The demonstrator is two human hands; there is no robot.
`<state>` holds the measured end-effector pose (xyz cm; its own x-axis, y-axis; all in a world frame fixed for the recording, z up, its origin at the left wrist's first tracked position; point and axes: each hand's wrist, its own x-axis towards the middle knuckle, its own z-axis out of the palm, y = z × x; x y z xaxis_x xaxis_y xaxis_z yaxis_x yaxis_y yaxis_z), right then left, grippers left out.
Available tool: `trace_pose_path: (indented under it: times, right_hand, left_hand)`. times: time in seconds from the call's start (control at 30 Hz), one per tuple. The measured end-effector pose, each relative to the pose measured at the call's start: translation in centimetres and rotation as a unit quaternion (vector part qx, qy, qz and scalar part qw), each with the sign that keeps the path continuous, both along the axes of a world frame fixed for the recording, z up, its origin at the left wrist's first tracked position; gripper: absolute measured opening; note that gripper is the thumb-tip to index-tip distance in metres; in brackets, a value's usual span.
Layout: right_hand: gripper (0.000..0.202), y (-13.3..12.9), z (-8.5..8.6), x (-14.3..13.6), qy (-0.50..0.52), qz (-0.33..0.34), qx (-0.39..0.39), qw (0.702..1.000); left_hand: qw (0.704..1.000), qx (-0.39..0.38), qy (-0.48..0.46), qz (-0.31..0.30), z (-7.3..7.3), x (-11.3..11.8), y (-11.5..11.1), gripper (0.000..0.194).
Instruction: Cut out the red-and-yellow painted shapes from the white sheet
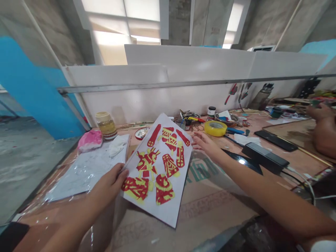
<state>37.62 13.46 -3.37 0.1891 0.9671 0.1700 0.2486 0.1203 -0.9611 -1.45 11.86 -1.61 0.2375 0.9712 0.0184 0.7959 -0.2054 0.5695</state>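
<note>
Workbench (215,210), near its front edge: white sheet (160,168) with red-and-yellow cut-out figures, tilted up off the surface. Left hand (109,185) pinches the sheet's left edge, thumb on top; right hand (206,144) open, fingers spread, at the sheet's right corner. Yellow tape roll (215,128) lies just beyond the right hand

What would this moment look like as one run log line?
left hand: grip on white sheet of red and yellow cutouts | right hand: open, at sheet's far edge | yellow tape roll beyond
</note>
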Motion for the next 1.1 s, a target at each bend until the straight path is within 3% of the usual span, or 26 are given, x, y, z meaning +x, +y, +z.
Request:
trace_pose_path:
  times: [0.13,0.23,0.33,0.47,0.63,0.8,0.97,1.1]
  right_hand:
    - [0.061,-1.3,-0.4,-1.3,0.132,-0.039,-0.018,0.990]
    - [0.060,-2.4,-0.8,-1.6,0.204,0.023,-0.083,0.975]
    - [0.054,-3.3,-1.4,-2.4,0.185,0.139,-0.174,0.957]
    - [0.043,-3.6,-2.2,-3.7,0.082,0.196,-0.215,0.953]
    - [0.022,-3.5,-2.6,-4.1,-0.020,0.246,-0.184,0.951]
    - [0.019,-3.7,-2.9,-4.0,-0.076,0.275,-0.151,0.947]
    - [0.023,-3.8,-3.4,-3.3,-0.198,0.167,0.011,0.966]
    - [0.033,-3.7,-3.6,-2.2,-0.232,0.108,0.062,0.965]
  left_hand:
    - [0.999,0.009,-0.049,0.009,0.2,1.8,-1.1,0.038]
    - [0.997,0.005,-0.070,0.023,-0.3,2.3,-1.3,0.041]
    - [0.996,-0.051,-0.066,-0.008,-1.3,1.9,-0.8,0.047]
    - [0.987,-0.143,-0.026,-0.071,-2.5,1.5,0.0,0.058]
    - [0.991,-0.133,0.007,-0.032,-2.4,2.6,-0.1,0.059]
    - [0.993,-0.068,0.101,-0.008,-2.4,4.1,-0.8,0.039]
    - [0.987,-0.026,0.158,-0.015,-2.3,4.6,-1.3,0.036]
    - [0.983,-0.026,0.181,-0.014,-2.0,4.8,-1.4,0.039]
